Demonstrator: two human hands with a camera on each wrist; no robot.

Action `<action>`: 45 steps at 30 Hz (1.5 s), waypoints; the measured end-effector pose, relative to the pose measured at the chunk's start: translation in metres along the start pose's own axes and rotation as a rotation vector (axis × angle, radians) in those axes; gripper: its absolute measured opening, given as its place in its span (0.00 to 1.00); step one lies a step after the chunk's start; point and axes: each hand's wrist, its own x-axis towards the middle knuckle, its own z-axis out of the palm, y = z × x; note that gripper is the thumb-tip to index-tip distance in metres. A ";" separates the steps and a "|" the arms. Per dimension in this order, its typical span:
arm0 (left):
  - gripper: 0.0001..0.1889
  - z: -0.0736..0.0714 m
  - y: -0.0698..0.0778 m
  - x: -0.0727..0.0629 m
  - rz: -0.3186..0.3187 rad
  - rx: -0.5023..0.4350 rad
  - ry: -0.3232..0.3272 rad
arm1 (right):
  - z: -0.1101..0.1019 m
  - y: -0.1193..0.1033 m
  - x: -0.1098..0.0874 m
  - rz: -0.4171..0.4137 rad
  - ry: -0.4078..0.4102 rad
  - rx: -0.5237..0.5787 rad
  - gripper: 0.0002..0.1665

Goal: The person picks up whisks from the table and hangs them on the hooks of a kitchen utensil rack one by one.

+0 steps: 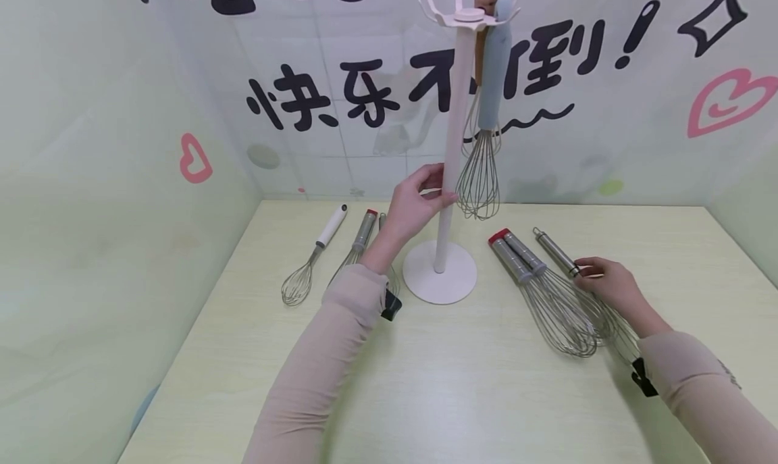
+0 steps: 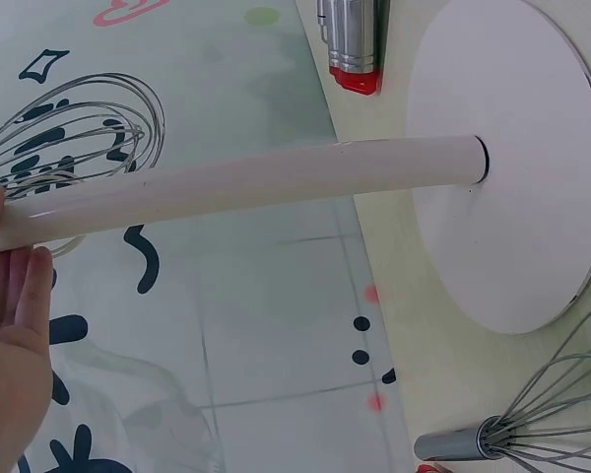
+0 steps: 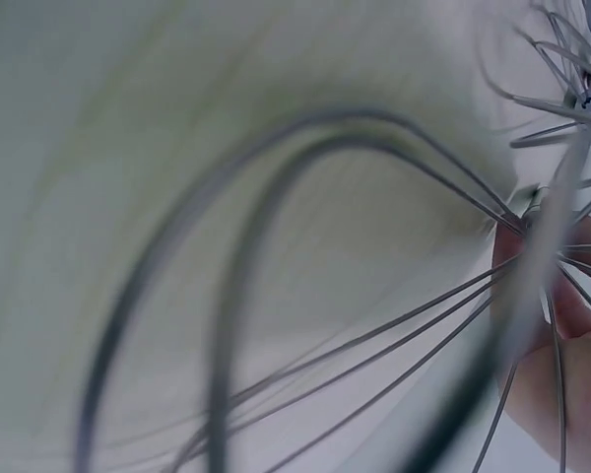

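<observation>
Right hand (image 1: 610, 285) pinches the steel whisk (image 1: 556, 251) where handle meets wires; left hand (image 1: 416, 204) grips the stand (image 1: 454, 140) by its pole, thumb opposing fingers. Whisk lies right of two red-ended whisks (image 1: 521, 271), long axis diagonal: handle pointing far-left, wires near-right. Stand is upright.

Bright light, soft glare on table (image 1: 452, 376), whisk wires (image 3: 223, 345) blurred

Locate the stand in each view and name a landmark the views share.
Head: stand just right of centre, reaching nearly to the top edge.
Left wrist: stand crosswise, from the left edge to its base at right.
Right wrist: cannot be made out.
Landmark, head and left wrist only: left grip holding it.
</observation>
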 end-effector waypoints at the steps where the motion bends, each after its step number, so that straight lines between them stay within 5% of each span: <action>1: 0.26 0.000 0.000 0.000 0.011 -0.002 0.002 | 0.000 0.000 0.000 0.003 0.001 -0.001 0.29; 14: 0.27 0.002 0.015 0.002 0.141 -0.075 0.055 | 0.001 -0.005 0.004 0.035 0.039 -0.030 0.30; 28: 0.26 0.004 0.023 0.006 0.095 -0.077 0.038 | 0.000 -0.008 0.003 0.034 0.064 0.044 0.26; 45: 0.25 0.004 0.027 0.006 0.066 -0.052 0.053 | -0.018 -0.010 -0.004 -0.017 0.107 -0.014 0.27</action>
